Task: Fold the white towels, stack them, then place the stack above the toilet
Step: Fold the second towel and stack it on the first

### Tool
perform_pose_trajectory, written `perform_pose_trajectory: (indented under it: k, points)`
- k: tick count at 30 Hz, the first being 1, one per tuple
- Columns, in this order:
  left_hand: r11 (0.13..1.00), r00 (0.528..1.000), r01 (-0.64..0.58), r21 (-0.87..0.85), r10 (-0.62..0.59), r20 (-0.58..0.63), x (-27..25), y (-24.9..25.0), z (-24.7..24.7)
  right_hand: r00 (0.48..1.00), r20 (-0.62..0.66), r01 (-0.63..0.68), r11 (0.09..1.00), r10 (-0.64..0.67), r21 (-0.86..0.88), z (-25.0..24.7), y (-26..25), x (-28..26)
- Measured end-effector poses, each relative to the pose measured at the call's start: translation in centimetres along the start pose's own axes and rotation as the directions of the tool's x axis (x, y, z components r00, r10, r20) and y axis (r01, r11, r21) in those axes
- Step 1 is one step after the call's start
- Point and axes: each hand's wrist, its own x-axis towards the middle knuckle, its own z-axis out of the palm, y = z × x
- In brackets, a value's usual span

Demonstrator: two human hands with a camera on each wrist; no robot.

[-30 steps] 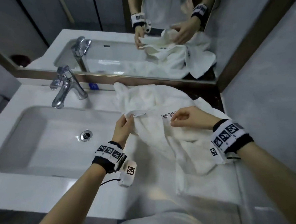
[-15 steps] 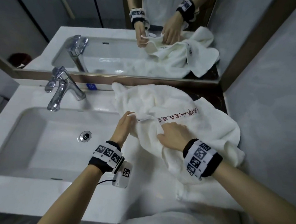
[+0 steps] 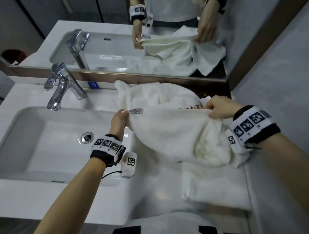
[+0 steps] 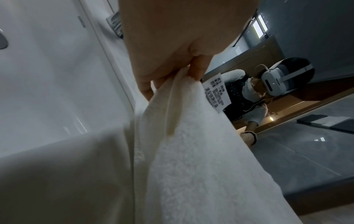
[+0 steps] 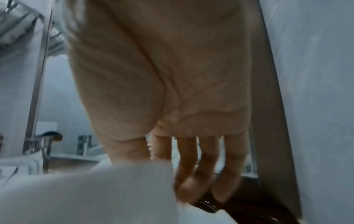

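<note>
A white towel [image 3: 174, 132] hangs stretched between my two hands above the counter, right of the basin. My left hand [image 3: 120, 115] pinches its left corner, beside a small care label [image 3: 136, 110]; the left wrist view shows the same towel [image 4: 191, 151] pinched by my left hand [image 4: 172, 72]. My right hand [image 3: 216, 108] grips the top edge at the right; the towel [image 5: 86, 189] is blurred in the right wrist view. Another white towel [image 3: 151, 96] lies crumpled behind. A folded white towel [image 3: 216, 185] lies flat on the counter below.
A white basin [image 3: 40, 142] with a chrome tap [image 3: 61, 87] fills the left of the white counter [image 3: 154, 191]. The mirror [image 3: 119, 33] runs along the back and a grey wall [image 3: 288, 79] closes the right side.
My right hand slid from the middle of the towel out to the right along its top edge. Both hands have lifted the towel and stretched it between them.
</note>
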Motion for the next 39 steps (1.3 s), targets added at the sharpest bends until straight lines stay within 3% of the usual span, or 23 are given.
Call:
perform_pose_trajectory:
  k: [3,5,7,9,12,17,22,27,31,33,36,39]
  points:
    - [0.998,0.998,0.054,-0.011,-0.055,-0.011,0.3,-0.3,-0.2,0.988,-0.066,0.135,0.989,-0.139,-0.055,-0.4,1.0,1.0]
    - [0.996,0.996,0.089,0.004,-0.089,0.007,0.3,-0.6,-0.2,0.952,0.000,0.305,0.952,-0.305,0.024,-0.6,0.4,1.1]
    - [0.994,0.995,0.101,0.029,-0.101,0.024,0.4,-0.9,-0.1,0.925,0.096,0.359,0.928,-0.368,0.098,-0.5,-0.6,1.1]
    - [0.993,0.992,0.117,0.022,-0.118,0.035,0.4,-1.3,-0.3,0.926,0.106,0.354,0.931,-0.363,0.092,-0.5,-1.3,1.3]
    - [0.989,0.990,0.143,-0.037,-0.143,0.010,0.7,-1.5,-0.9,0.940,0.023,0.336,0.937,-0.339,0.092,-0.5,-0.8,1.4]
    - [0.985,0.987,0.159,-0.064,-0.158,0.008,1.3,-1.6,-1.9,0.938,-0.244,0.329,0.850,-0.245,0.412,0.4,1.7,0.9]
    - [0.988,0.976,0.147,0.035,-0.151,0.158,0.7,-1.9,-1.2,0.963,-0.100,0.262,0.954,-0.249,0.146,1.6,2.9,0.2]
    - [0.989,0.954,0.137,0.061,-0.149,0.259,0.1,-2.7,-1.6,0.981,-0.056,0.183,0.980,-0.188,-0.083,1.6,4.5,-0.2]
    - [0.985,0.975,-0.022,0.172,-0.017,0.221,-0.4,-3.5,-2.1,0.990,0.015,0.140,0.977,-0.139,-0.161,0.8,5.4,-1.1]
    - [0.983,0.983,-0.042,0.181,0.008,0.184,-0.4,-3.3,-2.3,0.996,0.020,0.094,0.970,-0.092,-0.223,0.3,5.5,-1.2]
    - [0.985,0.987,-0.054,0.165,0.028,0.159,0.0,-2.9,-2.7,0.999,-0.042,-0.019,0.983,0.011,-0.185,-0.4,5.7,-0.8]
    - [0.983,0.991,-0.064,0.170,0.043,0.126,0.4,-2.9,-2.8,0.991,-0.130,-0.008,0.999,0.015,0.053,-1.4,6.0,-0.6]
